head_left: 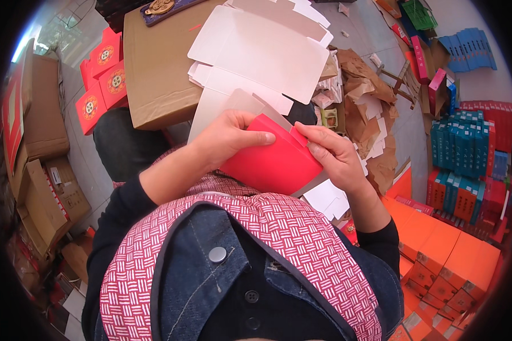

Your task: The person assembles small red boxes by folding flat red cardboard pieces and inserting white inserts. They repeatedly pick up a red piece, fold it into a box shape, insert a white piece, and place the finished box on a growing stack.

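Observation:
Above my lap I hold a red cardboard box blank (279, 162), its panel curved and its pale inner side showing at the edges. My left hand (224, 136) grips its upper left part, thumb lying on the red face and fingers hidden behind. At the upper right corner, my right hand (335, 156) pinches a narrow red flap between thumb and fingers. Just beyond my hands lies a stack of flat box blanks (261, 57), white side up, partly on a brown cardboard box (159, 68).
Red boxes with round emblems (99, 85) stand on the floor at the far left, near open brown cartons (45, 199). Crumpled brown paper (370, 102) lies to the right. Orange boxes (438, 244) and teal boxes (461, 142) are stacked at the right.

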A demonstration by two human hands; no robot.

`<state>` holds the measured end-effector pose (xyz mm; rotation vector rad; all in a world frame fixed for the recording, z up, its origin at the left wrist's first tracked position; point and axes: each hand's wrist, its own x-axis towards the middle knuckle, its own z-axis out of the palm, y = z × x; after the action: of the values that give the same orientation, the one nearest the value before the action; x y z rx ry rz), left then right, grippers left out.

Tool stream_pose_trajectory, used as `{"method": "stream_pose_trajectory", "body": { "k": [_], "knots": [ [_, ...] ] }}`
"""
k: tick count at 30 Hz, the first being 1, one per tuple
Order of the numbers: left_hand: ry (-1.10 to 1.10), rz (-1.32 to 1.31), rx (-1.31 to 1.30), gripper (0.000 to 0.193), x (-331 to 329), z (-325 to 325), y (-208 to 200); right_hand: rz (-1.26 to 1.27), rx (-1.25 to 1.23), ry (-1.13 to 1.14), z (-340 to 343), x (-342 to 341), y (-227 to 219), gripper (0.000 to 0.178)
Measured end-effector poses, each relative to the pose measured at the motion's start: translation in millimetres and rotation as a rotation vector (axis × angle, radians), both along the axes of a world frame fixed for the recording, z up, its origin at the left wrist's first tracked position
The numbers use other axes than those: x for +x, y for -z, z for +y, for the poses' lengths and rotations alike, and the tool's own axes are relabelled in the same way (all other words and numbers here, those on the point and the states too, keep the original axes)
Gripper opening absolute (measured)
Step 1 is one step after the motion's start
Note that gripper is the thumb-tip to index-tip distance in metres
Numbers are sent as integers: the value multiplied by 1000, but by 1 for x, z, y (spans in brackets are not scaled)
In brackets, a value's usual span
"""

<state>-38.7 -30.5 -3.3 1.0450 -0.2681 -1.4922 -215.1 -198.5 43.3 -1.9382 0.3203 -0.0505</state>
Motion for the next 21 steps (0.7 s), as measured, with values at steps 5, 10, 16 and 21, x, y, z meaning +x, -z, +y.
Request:
{"method": "stream_pose_trajectory", "body": {
  "k": [5, 10, 16, 21],
  "knots": [
    [-98, -408, -101, 23, -9, 5, 0, 124, 282, 101, 0, 3, -5, 38],
    [-57, -743, -180, 22, -8, 10, 2, 145, 303, 22, -7, 9, -11, 37],
    [-57, -729, -77, 21, -10, 8, -9, 164, 100, -33, 7, 25, -17, 32],
    [-61, -787, -78, 21, -8, 9, -7, 104, 12, 3, 9, 23, -15, 30]
  ]
}}
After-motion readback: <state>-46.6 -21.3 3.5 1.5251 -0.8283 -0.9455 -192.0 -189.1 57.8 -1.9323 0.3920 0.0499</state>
